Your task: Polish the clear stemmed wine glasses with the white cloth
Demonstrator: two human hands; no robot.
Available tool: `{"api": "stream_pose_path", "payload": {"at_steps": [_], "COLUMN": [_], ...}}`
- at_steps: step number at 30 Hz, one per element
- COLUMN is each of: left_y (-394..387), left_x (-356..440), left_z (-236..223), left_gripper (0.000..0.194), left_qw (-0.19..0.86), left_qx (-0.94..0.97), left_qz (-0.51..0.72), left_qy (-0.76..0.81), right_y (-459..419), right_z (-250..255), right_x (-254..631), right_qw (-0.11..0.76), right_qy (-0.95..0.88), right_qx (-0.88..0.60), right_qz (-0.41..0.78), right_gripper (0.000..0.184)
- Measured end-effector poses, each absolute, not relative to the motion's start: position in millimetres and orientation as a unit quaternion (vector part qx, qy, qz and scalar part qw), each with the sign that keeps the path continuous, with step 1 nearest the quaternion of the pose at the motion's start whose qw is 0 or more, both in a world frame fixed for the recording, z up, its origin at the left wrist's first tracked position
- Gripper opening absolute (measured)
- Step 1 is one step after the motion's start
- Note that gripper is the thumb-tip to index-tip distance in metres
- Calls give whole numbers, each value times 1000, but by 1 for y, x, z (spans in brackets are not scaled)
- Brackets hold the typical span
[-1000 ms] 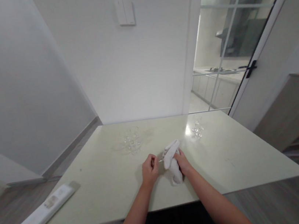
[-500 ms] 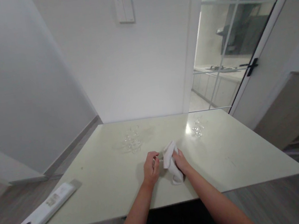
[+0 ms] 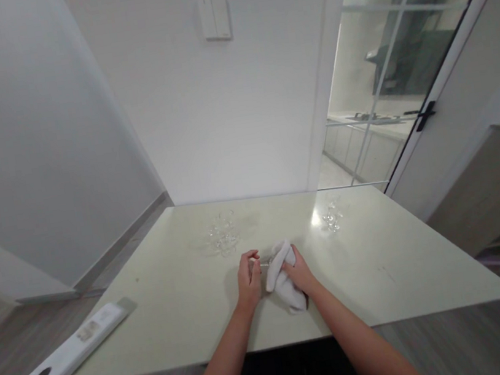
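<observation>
Above the near middle of the table, my left hand (image 3: pixel 249 274) is closed around one end of a small clear glass piece (image 3: pixel 265 263) with a thin stem-like part. Its other end runs into a white cloth (image 3: pixel 283 276), so its full shape is hidden. My right hand (image 3: pixel 297 269) grips the cloth, bunched round that end, with a fold hanging toward me. Farther back on the left stands a group of several clear glass pieces (image 3: pixel 223 236). A smaller cluster of similar clear glass pieces (image 3: pixel 332 216) is at the back right, beside a bright reflection.
The pale glossy table (image 3: pixel 408 252) meets a white wall (image 3: pixel 231 122) at its far edge. A white power strip (image 3: pixel 75 348) with a cord lies at the near left. Behind the table on the right is a glass-paned door (image 3: pixel 382 69) with a black handle.
The cloth has turned and shifted slightly left in my right hand, covering the glass piece differently. My left hand has moved a little left, its fingers more upright.
</observation>
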State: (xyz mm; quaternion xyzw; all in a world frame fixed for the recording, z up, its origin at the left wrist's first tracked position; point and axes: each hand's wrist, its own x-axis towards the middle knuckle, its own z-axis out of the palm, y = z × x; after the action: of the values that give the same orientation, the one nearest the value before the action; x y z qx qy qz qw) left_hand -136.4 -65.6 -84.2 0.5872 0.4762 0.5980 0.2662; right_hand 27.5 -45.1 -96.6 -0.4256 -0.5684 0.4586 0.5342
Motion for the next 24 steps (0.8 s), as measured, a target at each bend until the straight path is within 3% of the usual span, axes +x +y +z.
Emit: {"api": "stream_pose_path", "payload": {"at_steps": [5,10,14,18,24], "left_y": [-76,-65,-55,-54,-70], "left_x": [-133,-135,-137,-137,-133], "left_z": [-78,-78,-82,-85,-82], "left_gripper": [24,31,37,37,28], "left_qw": [170,248,305,316,249], "left_qx": [657,563,489,501,601], "left_qz": [595,599,607,587,554], "left_qy": [431,512,547,553,520], "right_y": [-40,-41,-44,-46,-40], "right_z": [-104,-104,-100,-97,-101], "right_x": [32,31,28,26,28], "right_qw": [529,538,528,522,548], "right_qy": [-478,-552,-630,-630,-516], "right_qx": [-491,-437,-405,-412,-481], "right_qz": [501,464,400,402,449], "right_gripper": [51,45,64,56,35]}}
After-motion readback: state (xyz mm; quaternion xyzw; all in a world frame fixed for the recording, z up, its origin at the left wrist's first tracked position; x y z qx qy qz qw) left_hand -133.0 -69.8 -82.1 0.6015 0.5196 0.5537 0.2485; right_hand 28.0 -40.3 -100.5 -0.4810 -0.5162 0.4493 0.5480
